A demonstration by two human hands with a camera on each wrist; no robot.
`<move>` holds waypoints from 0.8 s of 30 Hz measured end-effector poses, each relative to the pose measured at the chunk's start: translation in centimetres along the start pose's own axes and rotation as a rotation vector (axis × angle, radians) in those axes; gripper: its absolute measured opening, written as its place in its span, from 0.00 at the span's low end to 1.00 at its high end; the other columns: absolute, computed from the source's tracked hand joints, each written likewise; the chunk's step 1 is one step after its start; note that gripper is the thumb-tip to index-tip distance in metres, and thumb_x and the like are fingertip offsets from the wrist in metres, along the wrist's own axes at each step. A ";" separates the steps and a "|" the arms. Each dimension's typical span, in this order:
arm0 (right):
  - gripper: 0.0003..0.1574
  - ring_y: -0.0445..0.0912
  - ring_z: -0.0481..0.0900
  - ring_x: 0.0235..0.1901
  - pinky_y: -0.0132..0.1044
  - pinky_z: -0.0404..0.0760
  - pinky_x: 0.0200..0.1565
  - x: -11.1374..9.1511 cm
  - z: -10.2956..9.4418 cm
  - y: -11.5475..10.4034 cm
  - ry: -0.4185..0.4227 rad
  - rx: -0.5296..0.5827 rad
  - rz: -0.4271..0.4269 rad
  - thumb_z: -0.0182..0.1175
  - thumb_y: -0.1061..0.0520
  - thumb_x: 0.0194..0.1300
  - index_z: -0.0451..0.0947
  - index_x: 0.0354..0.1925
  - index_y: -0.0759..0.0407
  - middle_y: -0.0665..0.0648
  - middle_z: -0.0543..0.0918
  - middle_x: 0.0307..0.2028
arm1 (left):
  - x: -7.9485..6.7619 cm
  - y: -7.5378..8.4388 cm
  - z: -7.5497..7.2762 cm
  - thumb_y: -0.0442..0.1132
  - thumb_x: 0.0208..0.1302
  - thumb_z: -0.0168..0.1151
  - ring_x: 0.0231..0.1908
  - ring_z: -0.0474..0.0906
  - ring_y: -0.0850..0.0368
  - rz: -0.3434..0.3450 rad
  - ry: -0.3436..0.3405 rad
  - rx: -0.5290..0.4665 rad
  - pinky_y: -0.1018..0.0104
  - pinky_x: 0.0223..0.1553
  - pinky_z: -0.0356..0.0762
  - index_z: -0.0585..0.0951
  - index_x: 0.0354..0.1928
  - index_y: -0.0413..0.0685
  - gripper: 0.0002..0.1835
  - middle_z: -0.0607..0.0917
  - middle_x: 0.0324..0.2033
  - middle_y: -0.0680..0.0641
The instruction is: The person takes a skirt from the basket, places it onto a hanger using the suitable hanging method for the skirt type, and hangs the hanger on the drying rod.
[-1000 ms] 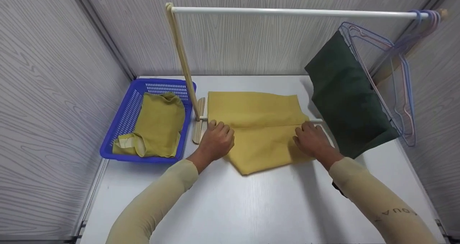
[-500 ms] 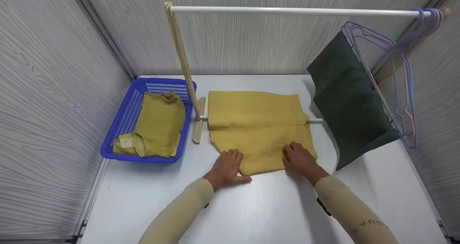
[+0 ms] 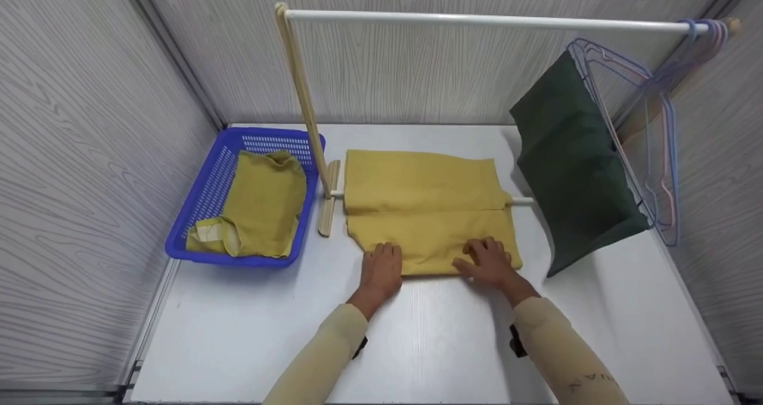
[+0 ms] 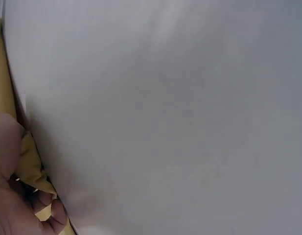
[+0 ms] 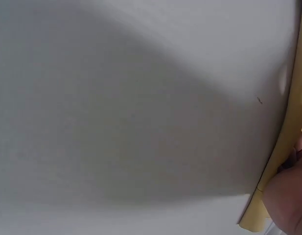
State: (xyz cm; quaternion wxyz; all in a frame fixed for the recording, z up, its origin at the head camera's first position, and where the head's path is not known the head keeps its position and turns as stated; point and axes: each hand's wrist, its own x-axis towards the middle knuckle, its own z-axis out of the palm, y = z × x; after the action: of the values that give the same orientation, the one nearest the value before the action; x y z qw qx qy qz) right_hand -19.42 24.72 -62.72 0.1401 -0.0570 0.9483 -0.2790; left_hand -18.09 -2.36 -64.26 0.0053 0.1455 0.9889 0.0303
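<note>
A folded yellow cloth (image 3: 426, 184) lies flat on the white table, overlapping the low white crossbar (image 3: 522, 201) of a rack. My left hand (image 3: 381, 271) is at its front left corner; in the left wrist view, curled fingers (image 4: 55, 215) and thumb pinch the cloth's edge. At the front right, my right hand (image 3: 489, 263) has bent fingers on the cloth and the thumb toward the left. The right wrist view has that hand (image 5: 288, 191) close against the cloth's rolled edge (image 5: 283, 142), partly out of frame.
A blue basket (image 3: 173, 238) on the left holds an olive-yellow folded garment (image 3: 265, 202). The rack's wooden post (image 3: 304, 101) carries a white top rail (image 3: 477, 18). Hangers (image 3: 667, 166) and a dark green cloth (image 3: 578, 160) hang at its right end.
Both hands have come back toward me from the cloth's middle to its front edge. The pointed front corner has been turned in, and that edge now runs straighter.
</note>
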 end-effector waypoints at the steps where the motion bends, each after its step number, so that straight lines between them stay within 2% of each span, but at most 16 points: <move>1: 0.29 0.58 0.60 0.55 0.58 0.56 0.51 0.1 -0.1 -0.1 -0.001 0.016 0.007 0.57 0.31 0.66 0.70 0.51 0.51 0.61 0.67 0.55 | 0.0 0.0 0.0 0.40 0.65 0.61 0.49 0.76 0.49 -0.007 0.023 -0.004 0.50 0.45 0.74 0.76 0.52 0.45 0.15 0.80 0.47 0.45; 4: 0.30 0.58 0.59 0.56 0.58 0.55 0.52 0.3 0.0 -0.3 -0.027 0.028 0.019 0.58 0.31 0.65 0.70 0.51 0.50 0.61 0.66 0.56 | -0.3 -0.5 0.3 0.37 0.63 0.63 0.46 0.76 0.48 -0.004 0.148 0.007 0.51 0.43 0.73 0.79 0.48 0.46 0.12 0.81 0.43 0.45; 6: 0.33 0.58 0.59 0.57 0.57 0.55 0.53 0.3 0.1 -0.4 -0.048 0.016 0.019 0.65 0.31 0.59 0.71 0.51 0.49 0.60 0.66 0.56 | -0.6 -1.2 0.4 0.35 0.60 0.65 0.42 0.77 0.48 0.014 0.280 0.033 0.52 0.40 0.73 0.80 0.43 0.47 0.09 0.82 0.38 0.45; 8: 0.34 0.58 0.59 0.57 0.57 0.55 0.53 0.4 0.1 -0.6 -0.065 0.010 0.006 0.71 0.35 0.54 0.72 0.51 0.48 0.59 0.66 0.55 | -0.8 -2.0 0.3 0.33 0.58 0.66 0.38 0.78 0.48 0.035 0.414 0.052 0.53 0.38 0.72 0.82 0.39 0.48 0.07 0.83 0.34 0.46; 11: 0.23 0.59 0.60 0.57 0.57 0.57 0.51 0.5 0.0 -1.0 -0.056 0.002 -0.022 0.70 0.46 0.58 0.74 0.48 0.49 0.59 0.68 0.53 | -0.8 -3.3 -0.4 0.29 0.57 0.65 0.34 0.79 0.48 0.085 0.584 0.056 0.53 0.36 0.73 0.83 0.34 0.49 0.06 0.84 0.30 0.47; 13: 0.14 0.59 0.62 0.55 0.57 0.58 0.48 0.5 -0.1 -1.1 -0.021 -0.008 -0.047 0.64 0.54 0.61 0.76 0.45 0.50 0.58 0.71 0.51 | -0.8 -3.9 -1.2 0.28 0.59 0.63 0.32 0.80 0.48 0.131 0.652 0.044 0.53 0.36 0.75 0.83 0.32 0.48 0.06 0.84 0.28 0.47; 15: 0.07 0.58 0.67 0.51 0.56 0.59 0.47 0.2 -0.1 -1.0 0.041 -0.038 -0.066 0.62 0.57 0.63 0.77 0.41 0.51 0.57 0.75 0.47 | -0.8 -4.5 -2.0 0.28 0.61 0.62 0.31 0.80 0.49 0.179 0.696 0.035 0.53 0.36 0.77 0.83 0.31 0.47 0.07 0.83 0.27 0.46; 17: 0.05 0.56 0.71 0.48 0.55 0.61 0.47 -0.3 -0.1 -0.6 0.130 -0.122 -0.124 0.63 0.58 0.64 0.77 0.39 0.52 0.56 0.78 0.43 | -0.8 -5.1 -2.7 0.28 0.62 0.60 0.30 0.79 0.49 0.222 0.724 0.034 0.54 0.35 0.77 0.82 0.30 0.46 0.06 0.82 0.26 0.46; 21: 0.10 0.57 0.76 0.39 0.55 0.69 0.43 -1.0 0.2 0.8 0.392 -0.438 -0.388 0.66 0.57 0.65 0.75 0.41 0.58 0.58 0.80 0.36 | -1.3 -6.4 -3.8 0.26 0.59 0.61 0.22 0.75 0.51 0.293 0.755 0.055 0.57 0.26 0.72 0.79 0.26 0.45 0.08 0.78 0.21 0.47; 24: 0.10 0.59 0.75 0.34 0.55 0.71 0.36 -0.8 -0.2 1.6 0.611 -0.643 -0.558 0.56 0.55 0.74 0.73 0.44 0.61 0.61 0.77 0.33 | -1.6 -7.5 -4.6 0.25 0.57 0.61 0.17 0.73 0.52 0.327 0.750 0.073 0.59 0.20 0.67 0.78 0.26 0.45 0.08 0.77 0.18 0.48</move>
State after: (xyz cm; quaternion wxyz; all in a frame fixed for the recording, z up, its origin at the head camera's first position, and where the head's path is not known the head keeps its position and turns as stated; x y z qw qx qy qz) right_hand -18.71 26.27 -63.25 -0.2472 -0.2637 0.9324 -0.0044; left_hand -18.78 -10.22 -60.11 -0.3656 0.2797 0.8865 0.0467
